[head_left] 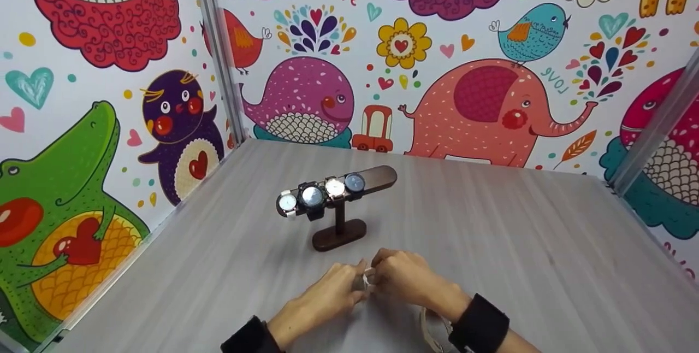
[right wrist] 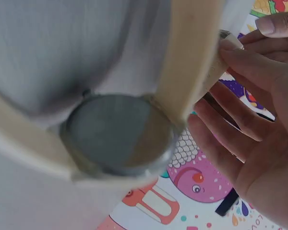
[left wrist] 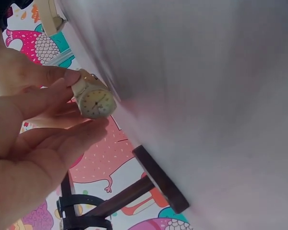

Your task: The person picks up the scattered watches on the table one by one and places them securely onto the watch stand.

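Both hands meet over the table in front of the watch stand, with a small pale-strapped wristwatch between them. My left hand holds the watch, its thumb at the strap and its other fingers extended below the round dial in the left wrist view. My right hand pinches the strap between thumb and fingers, as the right wrist view shows. Under the right forearm a second watch with a beige strap lies on the table, its strap forming a loop.
Several watches, including a black-strapped one, sit on the stand's tilted dark bar, whose right end is bare. The grey wood-grain table is bounded by walls printed with cartoon animals. Metal posts mark the corners.
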The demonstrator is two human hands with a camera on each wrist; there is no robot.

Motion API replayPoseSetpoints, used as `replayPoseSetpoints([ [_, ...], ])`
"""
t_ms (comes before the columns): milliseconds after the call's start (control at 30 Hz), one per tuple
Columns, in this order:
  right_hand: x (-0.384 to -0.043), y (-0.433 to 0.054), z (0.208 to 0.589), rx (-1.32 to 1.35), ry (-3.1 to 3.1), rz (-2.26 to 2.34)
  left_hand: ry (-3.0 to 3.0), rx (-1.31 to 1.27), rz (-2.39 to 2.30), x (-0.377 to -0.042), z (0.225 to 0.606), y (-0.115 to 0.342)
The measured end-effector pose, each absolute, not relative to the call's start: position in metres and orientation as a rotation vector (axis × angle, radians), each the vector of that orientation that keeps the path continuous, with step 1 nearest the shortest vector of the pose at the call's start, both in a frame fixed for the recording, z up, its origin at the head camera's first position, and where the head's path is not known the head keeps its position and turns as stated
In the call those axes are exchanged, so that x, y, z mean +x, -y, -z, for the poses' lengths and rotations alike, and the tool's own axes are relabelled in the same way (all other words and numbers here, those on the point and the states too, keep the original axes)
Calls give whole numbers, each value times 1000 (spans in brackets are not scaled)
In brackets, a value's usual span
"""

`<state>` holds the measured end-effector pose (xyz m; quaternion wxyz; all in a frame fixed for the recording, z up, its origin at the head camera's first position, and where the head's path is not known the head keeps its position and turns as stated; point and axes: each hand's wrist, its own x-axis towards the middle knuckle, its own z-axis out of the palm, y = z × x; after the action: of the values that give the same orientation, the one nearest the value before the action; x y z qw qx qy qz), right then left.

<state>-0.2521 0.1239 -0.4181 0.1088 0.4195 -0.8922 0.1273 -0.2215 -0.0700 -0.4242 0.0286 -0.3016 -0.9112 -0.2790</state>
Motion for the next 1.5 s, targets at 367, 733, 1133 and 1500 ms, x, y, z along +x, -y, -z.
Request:
replayPoseSetpoints([
  [367, -247, -136, 391, 1144, 2595, -560, 2776, -781, 1013, -223, 407, 72],
  [733, -232, -141, 366, 1030, 2451, -766, 2704, -793, 1374, -224, 385, 66],
  [1133, -228, -140, 372, 1039, 2136, -866, 2480, -775, 1595, -220, 373, 54],
  [1500, -225, -143, 375, 1101, 2032, -1030, 2243, -817, 1573, -213, 374, 49],
])
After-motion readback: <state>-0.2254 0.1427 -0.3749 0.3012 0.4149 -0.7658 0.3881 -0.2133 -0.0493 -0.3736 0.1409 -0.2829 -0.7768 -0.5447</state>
